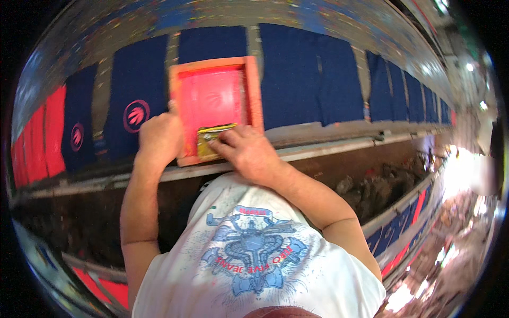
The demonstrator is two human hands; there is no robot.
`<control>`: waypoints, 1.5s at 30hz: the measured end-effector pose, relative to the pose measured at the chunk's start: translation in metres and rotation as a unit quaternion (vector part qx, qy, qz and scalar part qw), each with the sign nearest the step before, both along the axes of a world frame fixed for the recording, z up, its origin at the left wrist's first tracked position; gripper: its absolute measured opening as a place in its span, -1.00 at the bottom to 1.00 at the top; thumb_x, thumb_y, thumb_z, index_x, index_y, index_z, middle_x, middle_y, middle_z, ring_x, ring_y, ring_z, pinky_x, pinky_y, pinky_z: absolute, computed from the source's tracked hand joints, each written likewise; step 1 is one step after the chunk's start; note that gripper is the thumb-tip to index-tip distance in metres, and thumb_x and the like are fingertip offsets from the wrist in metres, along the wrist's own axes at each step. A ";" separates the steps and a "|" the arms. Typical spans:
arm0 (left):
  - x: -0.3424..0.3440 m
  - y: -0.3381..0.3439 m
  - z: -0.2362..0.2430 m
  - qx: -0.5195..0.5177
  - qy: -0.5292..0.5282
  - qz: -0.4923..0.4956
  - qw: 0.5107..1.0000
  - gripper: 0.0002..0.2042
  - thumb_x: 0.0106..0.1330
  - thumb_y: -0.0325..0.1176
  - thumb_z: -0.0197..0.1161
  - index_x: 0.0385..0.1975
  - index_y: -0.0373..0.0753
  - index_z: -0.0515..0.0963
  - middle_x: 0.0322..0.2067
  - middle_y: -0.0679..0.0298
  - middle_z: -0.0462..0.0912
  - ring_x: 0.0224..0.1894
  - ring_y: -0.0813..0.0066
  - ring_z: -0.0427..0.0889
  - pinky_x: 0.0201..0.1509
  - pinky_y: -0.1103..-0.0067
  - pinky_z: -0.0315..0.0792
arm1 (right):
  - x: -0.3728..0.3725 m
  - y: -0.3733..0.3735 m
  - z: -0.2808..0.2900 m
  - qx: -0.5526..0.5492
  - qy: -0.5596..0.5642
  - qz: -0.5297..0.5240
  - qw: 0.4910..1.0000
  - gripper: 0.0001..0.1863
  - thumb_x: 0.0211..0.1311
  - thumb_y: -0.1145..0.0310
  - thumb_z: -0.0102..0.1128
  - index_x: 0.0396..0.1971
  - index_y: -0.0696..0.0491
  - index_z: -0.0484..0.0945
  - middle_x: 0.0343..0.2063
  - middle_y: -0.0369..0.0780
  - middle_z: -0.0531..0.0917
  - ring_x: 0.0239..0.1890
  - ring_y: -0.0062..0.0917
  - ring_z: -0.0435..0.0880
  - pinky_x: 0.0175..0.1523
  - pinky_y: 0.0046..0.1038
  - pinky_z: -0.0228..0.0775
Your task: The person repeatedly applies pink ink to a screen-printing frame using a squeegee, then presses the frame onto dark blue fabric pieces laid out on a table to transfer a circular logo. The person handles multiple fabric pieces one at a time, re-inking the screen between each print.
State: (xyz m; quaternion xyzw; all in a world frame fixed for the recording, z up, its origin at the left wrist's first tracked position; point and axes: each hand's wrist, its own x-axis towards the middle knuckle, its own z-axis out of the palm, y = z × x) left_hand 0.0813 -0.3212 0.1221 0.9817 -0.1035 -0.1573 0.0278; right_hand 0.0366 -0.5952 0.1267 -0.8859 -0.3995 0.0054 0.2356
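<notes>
From where I stand, this looks like the inking stroke of a screen print: a yellow blade-like tool [205, 140] sits inside an orange frame [255, 93], at the end nearest the body, with the red-coated mesh [209, 98] stretching beyond both hands. The left hand [160, 137] is curled closed on the frame's left rail, its finger undersides hidden. The right hand [250, 152] reaches in over the near right corner, fingers bent and partly closed over the tool.

I judge that the next move calls for even pressure on the tool and a frame kept flat on the dark cloth panel [212, 45] beneath. Both forearms come up from below, elbows bent, the right slanting inward. Just left of the left hand, another panel bears a round pink emblem [136, 116].
</notes>
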 end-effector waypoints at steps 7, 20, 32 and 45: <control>0.005 0.007 0.018 -0.048 0.006 -0.005 0.999 -0.46 0.61 -0.28 0.35 0.46 -0.49 0.57 -0.29 -0.16 0.87 -0.18 -0.23 0.90 -0.06 -0.01 0.74 | -0.009 -0.017 0.008 0.047 0.051 0.010 0.998 -0.48 0.19 0.22 0.66 0.14 0.07 0.83 0.06 -0.15 0.77 0.19 -0.14 0.75 0.33 -0.06 0.60; -0.025 -0.047 0.043 -0.182 -0.140 0.118 0.966 -0.55 0.56 -0.47 0.46 0.42 -0.33 0.70 -0.09 -0.01 0.85 -0.09 0.12 0.87 0.07 0.29 0.71 | 0.057 -0.327 0.003 -0.091 -0.076 -0.470 0.875 -0.92 0.34 0.39 0.59 -0.23 0.03 0.87 -0.19 -0.14 0.87 -0.03 -0.13 0.84 0.13 -0.07 0.73; -0.008 -0.352 0.000 -0.622 0.131 0.368 0.679 -0.49 0.73 -0.39 0.36 0.55 -0.50 0.53 0.29 -0.05 0.81 -0.14 0.42 0.90 -0.28 0.59 0.76 | 0.078 -0.447 -0.039 -0.108 0.158 -0.540 0.820 -0.67 0.34 0.10 0.71 -0.18 0.08 0.92 -0.20 0.00 0.93 -0.07 0.01 0.94 0.08 -0.05 0.76; 0.063 -0.435 -0.045 -0.407 0.114 0.329 0.844 -0.82 0.54 -0.36 0.58 -0.24 -0.32 0.75 -0.55 0.36 0.70 -0.56 0.58 0.69 -0.52 0.57 0.49 | 0.100 -0.447 -0.051 0.405 0.420 -0.487 0.650 -0.85 0.48 0.47 0.57 -0.21 0.04 0.70 -0.32 -0.37 0.75 -0.30 -0.65 0.76 -0.21 -0.48 0.70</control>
